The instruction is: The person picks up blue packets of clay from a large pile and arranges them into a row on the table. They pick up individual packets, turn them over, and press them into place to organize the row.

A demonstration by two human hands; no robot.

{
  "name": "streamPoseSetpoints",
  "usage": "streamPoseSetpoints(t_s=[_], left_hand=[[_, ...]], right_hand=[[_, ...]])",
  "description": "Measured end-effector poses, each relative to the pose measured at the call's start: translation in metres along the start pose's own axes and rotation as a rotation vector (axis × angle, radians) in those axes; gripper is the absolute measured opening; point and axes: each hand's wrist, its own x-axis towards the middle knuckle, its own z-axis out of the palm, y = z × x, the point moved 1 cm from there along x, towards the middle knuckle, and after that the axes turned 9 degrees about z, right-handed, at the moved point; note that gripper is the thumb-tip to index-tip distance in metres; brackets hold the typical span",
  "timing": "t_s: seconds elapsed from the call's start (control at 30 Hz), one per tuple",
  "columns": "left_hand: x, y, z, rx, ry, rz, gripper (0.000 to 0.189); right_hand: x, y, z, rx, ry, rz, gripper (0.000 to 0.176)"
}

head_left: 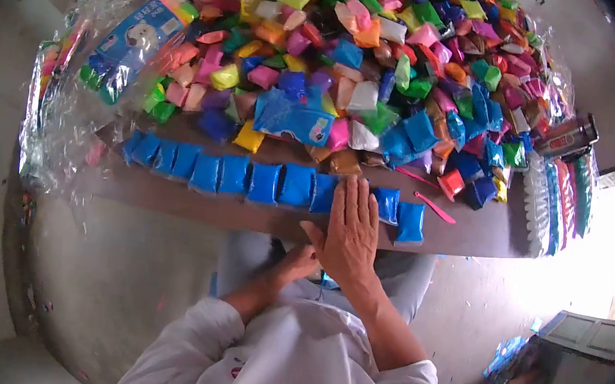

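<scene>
A row of small blue packets (234, 174) lies side by side along the front of the brown table. My right hand (349, 232) rests palm down over the row towards its right end, fingers stretched out and close together, hiding part of the packets beneath. To its right, two more blue packets (410, 223) show. My left hand (298, 262) is low, below the table edge and above my lap, beside the right wrist. Its fingers are mostly hidden, so what it holds, if anything, does not show. A bit of something blue (328, 280) peeks out under the right wrist.
A big heap of colourful packets (415, 82) covers the back of the table (189, 206). Clear plastic wrapping (78, 107) and a blue printed pack (142, 34) lie left. Pink plastic tools (436, 207), a dark can (568, 135) and stacked strips of packets (559, 202) are right.
</scene>
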Motion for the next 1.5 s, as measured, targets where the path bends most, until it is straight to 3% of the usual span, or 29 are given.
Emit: streamPoseSetpoints(t_s=[0.27,0.43,0.5,0.8,0.97,1.07,1.23,1.5], left_hand=[[0.010,0.070,-0.019,0.140,-0.073,-0.193,0.029],[0.000,0.104,-0.029,0.185,-0.121,-0.320,0.030],[0.003,0.109,-0.030,0.287,-0.140,-0.177,0.036],[0.004,0.104,-0.028,0.219,-0.134,-0.077,0.030],[0.002,0.109,-0.029,0.229,-0.107,-0.118,0.030],[0.003,0.111,-0.030,0.257,-0.119,-0.156,0.031],[0.005,0.106,-0.028,0.303,-0.149,-0.139,0.032],[0.006,0.118,-0.031,0.340,-0.134,-0.248,0.034]], right_hand=[[-0.008,-0.002,-0.022,0.168,0.053,0.029,0.068],[-0.033,0.054,-0.045,0.079,0.213,0.146,0.055],[-0.038,0.074,-0.051,-0.024,0.220,0.202,0.047],[-0.043,0.086,-0.032,-0.021,0.158,0.203,0.042],[-0.038,0.088,-0.035,0.057,0.174,0.242,0.040],[-0.036,0.083,-0.044,0.048,0.243,0.170,0.039],[-0.027,0.055,-0.037,0.022,0.138,0.037,0.044],[-0.037,0.033,-0.020,0.129,0.148,0.096,0.047]])
